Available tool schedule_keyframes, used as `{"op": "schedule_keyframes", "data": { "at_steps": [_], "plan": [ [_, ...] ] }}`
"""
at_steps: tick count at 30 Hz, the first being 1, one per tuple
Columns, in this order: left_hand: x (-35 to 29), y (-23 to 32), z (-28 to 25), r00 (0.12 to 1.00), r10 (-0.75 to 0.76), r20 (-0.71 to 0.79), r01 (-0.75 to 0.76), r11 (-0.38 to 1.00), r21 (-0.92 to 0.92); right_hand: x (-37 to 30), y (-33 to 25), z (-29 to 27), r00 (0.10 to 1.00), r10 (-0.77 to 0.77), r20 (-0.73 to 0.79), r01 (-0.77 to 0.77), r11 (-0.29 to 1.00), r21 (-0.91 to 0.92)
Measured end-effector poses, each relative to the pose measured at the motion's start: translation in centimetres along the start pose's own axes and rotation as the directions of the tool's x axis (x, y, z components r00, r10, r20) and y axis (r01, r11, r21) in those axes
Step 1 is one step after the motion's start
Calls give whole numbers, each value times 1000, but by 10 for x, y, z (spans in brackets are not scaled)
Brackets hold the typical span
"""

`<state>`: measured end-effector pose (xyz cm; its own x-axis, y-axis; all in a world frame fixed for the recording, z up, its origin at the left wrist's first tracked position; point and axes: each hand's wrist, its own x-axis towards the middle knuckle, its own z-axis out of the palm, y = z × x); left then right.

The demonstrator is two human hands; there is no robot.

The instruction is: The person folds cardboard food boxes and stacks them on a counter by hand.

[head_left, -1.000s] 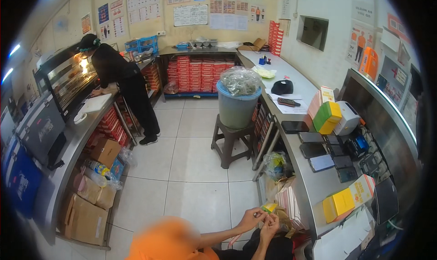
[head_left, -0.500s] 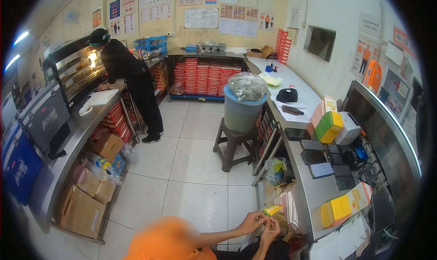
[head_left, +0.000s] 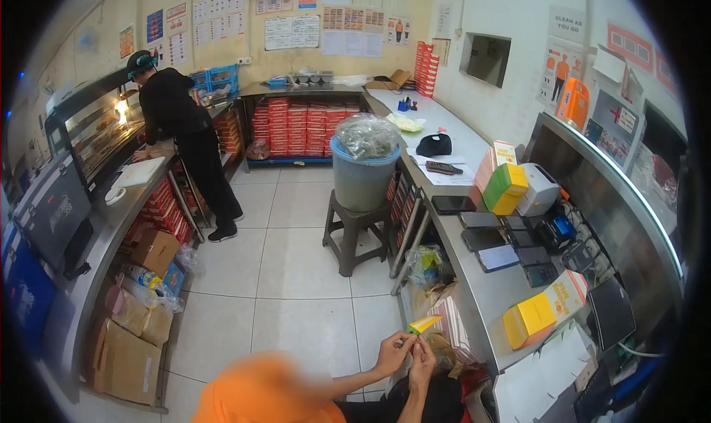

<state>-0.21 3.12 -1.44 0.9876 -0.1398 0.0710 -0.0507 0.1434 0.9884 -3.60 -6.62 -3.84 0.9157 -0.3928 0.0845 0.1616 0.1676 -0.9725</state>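
Neither my left hand nor my right hand is in view. At the lower edge, a person in orange (head_left: 244, 393) is seen from above. That person's two hands (head_left: 409, 355) meet around a small yellow and green folded carton piece (head_left: 424, 324), pinching its lower end. Dark cloth (head_left: 437, 401) lies below those hands. On the metal counter (head_left: 474, 286) at the right stand a yellow and white carton (head_left: 529, 321) and a yellow and green carton (head_left: 506, 189). Several phones (head_left: 498, 258) lie between them.
A second person in black (head_left: 178, 119) leans toward a lit display case (head_left: 104, 127). A lidless-looking bucket (head_left: 363, 175) topped with a plastic bag stands on a stool (head_left: 355, 234). Red boxes (head_left: 296, 130) are stacked under the back counter. Cardboard boxes (head_left: 126, 364) sit under the left counter.
My view has swung a little, so the room sits further left in the picture. The seated person's hands keep hold of the carton piece, its tip now tilted slightly more upward.
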Motion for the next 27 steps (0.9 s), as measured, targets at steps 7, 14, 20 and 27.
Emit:
{"op": "schedule_keyframes", "data": {
  "at_steps": [7,14,20,27],
  "plan": [
    [8,-27,8,992,126,26,-128,988,86,-12,-13,5,985,-154,-73,127,948,-293],
    [11,-32,-8,999,38,-10,-37,996,86,0,5,12,975,-150,-165,77,921,-382],
    [11,-30,11,999,30,29,-31,999,26,5,12,1,950,-154,-271,61,945,-322],
    [10,-48,-5,998,60,9,-61,983,173,2,20,23,923,-209,-324,82,927,-366]
  ]
}}
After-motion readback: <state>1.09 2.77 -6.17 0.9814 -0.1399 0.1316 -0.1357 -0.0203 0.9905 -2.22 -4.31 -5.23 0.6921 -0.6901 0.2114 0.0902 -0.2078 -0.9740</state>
